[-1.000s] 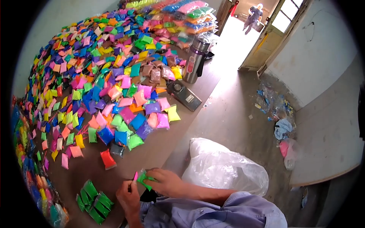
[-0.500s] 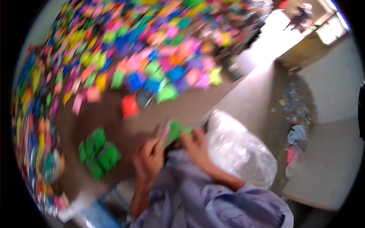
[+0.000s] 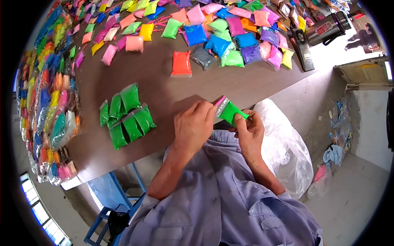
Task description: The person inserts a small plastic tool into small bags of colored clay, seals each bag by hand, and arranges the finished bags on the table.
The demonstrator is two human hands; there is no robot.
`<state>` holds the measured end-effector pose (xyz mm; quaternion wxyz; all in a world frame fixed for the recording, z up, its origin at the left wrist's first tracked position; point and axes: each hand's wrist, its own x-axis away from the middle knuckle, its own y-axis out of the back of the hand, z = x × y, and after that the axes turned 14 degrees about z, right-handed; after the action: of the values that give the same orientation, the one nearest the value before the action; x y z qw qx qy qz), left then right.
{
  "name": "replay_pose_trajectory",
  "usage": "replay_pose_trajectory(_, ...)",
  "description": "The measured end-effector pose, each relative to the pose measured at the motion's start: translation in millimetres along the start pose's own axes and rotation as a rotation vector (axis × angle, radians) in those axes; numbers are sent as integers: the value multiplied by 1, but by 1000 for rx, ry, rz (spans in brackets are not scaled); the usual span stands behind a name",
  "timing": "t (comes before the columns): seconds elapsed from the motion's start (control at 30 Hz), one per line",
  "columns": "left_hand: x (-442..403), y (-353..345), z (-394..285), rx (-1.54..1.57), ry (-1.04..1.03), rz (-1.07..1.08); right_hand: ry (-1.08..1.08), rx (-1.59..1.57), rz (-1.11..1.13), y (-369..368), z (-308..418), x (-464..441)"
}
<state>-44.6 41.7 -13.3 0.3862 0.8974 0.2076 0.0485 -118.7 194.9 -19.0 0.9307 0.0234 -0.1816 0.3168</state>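
A small green packet with a clear, pink-edged top is held between both hands over the table's front edge. My right hand pinches its green lower end between thumb and fingers. At its clear top end, my left hand is closed with thumb and fingertips together on the pink-edged strip. Left of my hands, several green packets lie in a cluster on the brown table. A red packet and a dark grey packet lie farther back.
Many coloured packets cover the table's back. Bundled bags line the left. A steel flask and a black device are at the back right. A large clear bag is at right, a blue chair lower left; a person stands beyond.
The view has swung left and down, so the table's contents appear shifted up and to the right. Both hands still hold the green packet.
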Motion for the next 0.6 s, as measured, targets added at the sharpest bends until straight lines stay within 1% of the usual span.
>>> replay_pose_trajectory(0.07,2,2,-9,40,-16,36,26,-9,-22,-1,-3,1)
replay_pose_trajectory(0.2,1,-6,-12,20,-22,98,36,-44,-41,-3,-3,0)
replay_pose_trajectory(0.27,-7,-7,0,-111,-22,67,41,-32,-25,-1,-5,0)
replay_pose_trajectory(0.3,-12,-7,4,-46,2,40,41,-32,-26,0,-4,1)
replay_pose_trajectory(0.37,-10,-1,1,-14,20,36,2,18,-14,2,-2,1)
replay_pose_trajectory(0.43,-6,2,1,9,39,31,21,-11,-17,1,-6,1)
replay_pose_trajectory(0.5,4,1,-2,63,-8,-36,38,-45,-33,-2,-7,0)
replay_pose_trajectory(0.6,16,2,0,34,-50,3,32,23,-37,-3,-15,-2)
